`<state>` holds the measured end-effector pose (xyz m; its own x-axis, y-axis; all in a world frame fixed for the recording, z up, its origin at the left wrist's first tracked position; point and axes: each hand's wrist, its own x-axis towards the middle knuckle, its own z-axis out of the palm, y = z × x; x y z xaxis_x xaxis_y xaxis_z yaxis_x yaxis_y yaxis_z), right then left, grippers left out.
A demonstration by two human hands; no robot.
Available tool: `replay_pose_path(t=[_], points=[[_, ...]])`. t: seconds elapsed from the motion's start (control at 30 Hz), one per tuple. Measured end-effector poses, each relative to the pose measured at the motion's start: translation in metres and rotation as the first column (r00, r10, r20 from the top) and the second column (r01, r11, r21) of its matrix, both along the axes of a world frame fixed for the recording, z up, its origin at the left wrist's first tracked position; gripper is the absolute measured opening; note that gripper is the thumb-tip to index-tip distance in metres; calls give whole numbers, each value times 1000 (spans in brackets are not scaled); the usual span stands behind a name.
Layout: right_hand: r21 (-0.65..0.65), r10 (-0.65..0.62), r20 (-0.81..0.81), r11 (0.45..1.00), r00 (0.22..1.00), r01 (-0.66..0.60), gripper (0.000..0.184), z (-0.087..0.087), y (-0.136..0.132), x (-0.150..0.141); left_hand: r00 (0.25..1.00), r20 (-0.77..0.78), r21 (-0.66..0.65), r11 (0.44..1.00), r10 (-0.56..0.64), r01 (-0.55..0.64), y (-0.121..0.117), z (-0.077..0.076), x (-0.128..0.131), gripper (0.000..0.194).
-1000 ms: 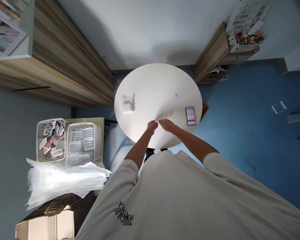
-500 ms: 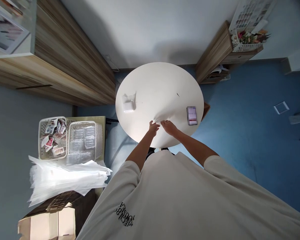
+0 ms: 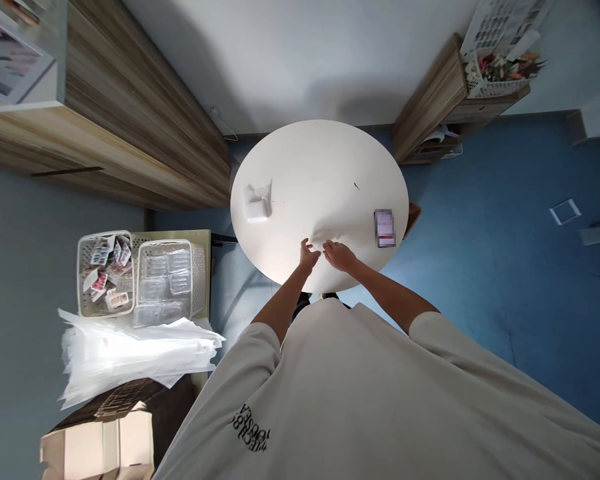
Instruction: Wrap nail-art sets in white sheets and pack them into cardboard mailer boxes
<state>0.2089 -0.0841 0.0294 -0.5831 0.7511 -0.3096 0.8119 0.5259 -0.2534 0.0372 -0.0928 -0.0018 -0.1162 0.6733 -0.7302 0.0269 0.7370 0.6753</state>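
White table (image 3: 320, 163), widest left to right, spreads mostly up-frame from the left hand (image 3: 308, 256) and right hand (image 3: 339, 256), nearly meeting mid-frame, their grip something I cannot tell.

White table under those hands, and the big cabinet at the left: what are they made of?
White table: perhaps laminate or painted board, smooth and matte, judging by its even, grainless top. Cabinet: wood or wood-effect board, apparently low-sheen; streaky brown grain shows.
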Motion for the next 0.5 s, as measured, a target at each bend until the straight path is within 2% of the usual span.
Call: replay_pose_path(t=[0.13, 0.23, 0.37, 0.5], points=[[2, 3, -47, 1000, 999, -3, 46, 3, 2, 0, 999, -23, 3, 999, -32, 32, 0, 1, -3, 103], [-35, -64, -76, 998, 995, 61, 49, 5, 3, 0, 997, -5, -6, 997, -78, 78, 1, 4, -6, 91], [-121, -251, -151, 965, 956, 235, 47, 1, 8, 1, 987, -53, 9, 988, -154, 154, -2, 8, -8, 73], [-231, -489, -317, 871, 813, 434, 50, -9, 19, 6, 970, -115, -13, 977, -215, 215, -9, 6, -11, 73]])
